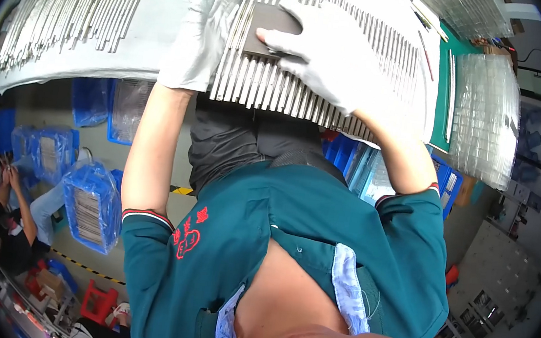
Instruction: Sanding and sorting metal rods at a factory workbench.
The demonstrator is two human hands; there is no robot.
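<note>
A row of slim metal rods (253, 83) lies side by side on the white-covered table before me. On top of the row rests a flat, dark grey rectangular block (266, 18). My right hand (335, 54), in a white glove with the thumb tip bare, grips this block from its right side and holds it on the rods. The block's right part is hidden under the fingers. My left hand (198, 46), also white-gloved, lies along the row's left end, its fingers stretched out and touching the outer rods.
More metal rods (96, 5) are spread on the table's left part. Thin pen-like tools (427, 24) lie at the right, near stacked clear plastic trays (486, 116). Blue plastic-wrapped crates (90, 206) stand on the floor at left, with another person (12, 214) beyond.
</note>
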